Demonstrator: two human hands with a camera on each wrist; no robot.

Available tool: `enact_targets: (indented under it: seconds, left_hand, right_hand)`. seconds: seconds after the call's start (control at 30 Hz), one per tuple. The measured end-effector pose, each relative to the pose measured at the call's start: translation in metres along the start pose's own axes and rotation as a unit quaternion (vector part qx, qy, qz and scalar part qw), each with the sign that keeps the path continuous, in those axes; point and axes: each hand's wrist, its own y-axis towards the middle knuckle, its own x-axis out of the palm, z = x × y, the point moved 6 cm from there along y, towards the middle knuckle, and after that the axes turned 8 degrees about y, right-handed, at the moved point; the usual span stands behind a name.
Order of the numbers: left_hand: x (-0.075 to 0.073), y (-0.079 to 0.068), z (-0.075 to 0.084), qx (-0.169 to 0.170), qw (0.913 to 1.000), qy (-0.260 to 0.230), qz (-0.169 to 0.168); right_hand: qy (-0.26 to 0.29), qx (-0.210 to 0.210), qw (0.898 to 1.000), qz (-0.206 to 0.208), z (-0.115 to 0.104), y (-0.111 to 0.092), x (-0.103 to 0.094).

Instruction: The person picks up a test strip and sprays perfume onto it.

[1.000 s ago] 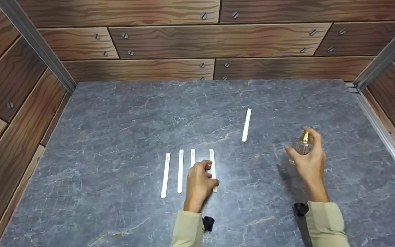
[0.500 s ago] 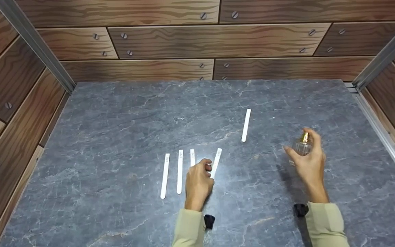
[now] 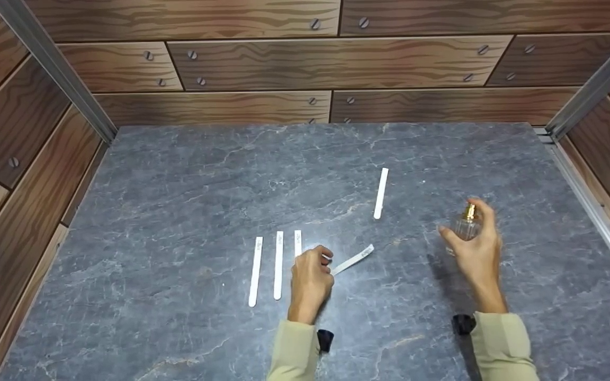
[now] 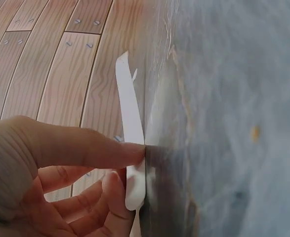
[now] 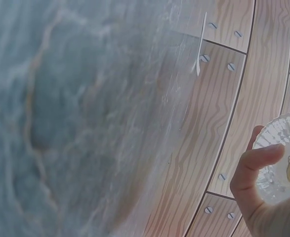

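Note:
My left hand [image 3: 310,283] pinches a white perfume test strip [image 3: 353,260] near its rounded end, between thumb and fingers. In the left wrist view, that strip [image 4: 130,111] rises past the thumb, with a slight bend at its far tip. Small writing shows on its square end in the head view. Over at the right, my right hand [image 3: 481,254] grips a clear glass perfume bottle [image 3: 464,228], index finger on its gold sprayer [image 3: 471,211]. The right wrist view shows the ribbed base of the bottle [image 5: 270,136] beside the thumb, cut off by the frame edge.
Left of the left hand lie more test strips, one outermost [image 3: 256,272], one beside it [image 3: 278,264], and one [image 3: 298,243] partly hidden by the hand. A single strip [image 3: 380,193] lies farther back. Wood-patterned walls [image 3: 252,63] border the grey marbled table [image 3: 204,174].
The strip at my left hand has swung from lying upright in the row to slanting right, its written end now lifted outward. My right hand and the bottle have hardly moved.

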Motion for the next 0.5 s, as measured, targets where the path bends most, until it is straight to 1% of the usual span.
enact_targets:
  seconds: [0.23, 0.3, 0.43, 0.5]
  left_hand:
    - [0.002, -0.002, 0.005, 0.036, 0.9993, -0.004, -0.006]
    - [0.001, -0.004, 0.007, 0.037, 0.9992, 0.010, -0.004]
    - [-0.002, -0.006, 0.009, 0.041, 0.9977, 0.054, 0.006]
    - [-0.004, -0.005, 0.011, 0.050, 0.9963, 0.068, 0.010]
  right_hand:
    - [0.001, 0.000, 1.000, 0.004, 0.001, 0.000, -0.001]
    - [0.001, -0.001, 1.000, 0.001, 0.000, 0.000, -0.001]
    - [-0.004, -0.001, 1.000, -0.007, 0.000, 0.001, -0.001]
    - [-0.004, 0.000, 1.000, -0.006, 0.000, 0.001, -0.002]
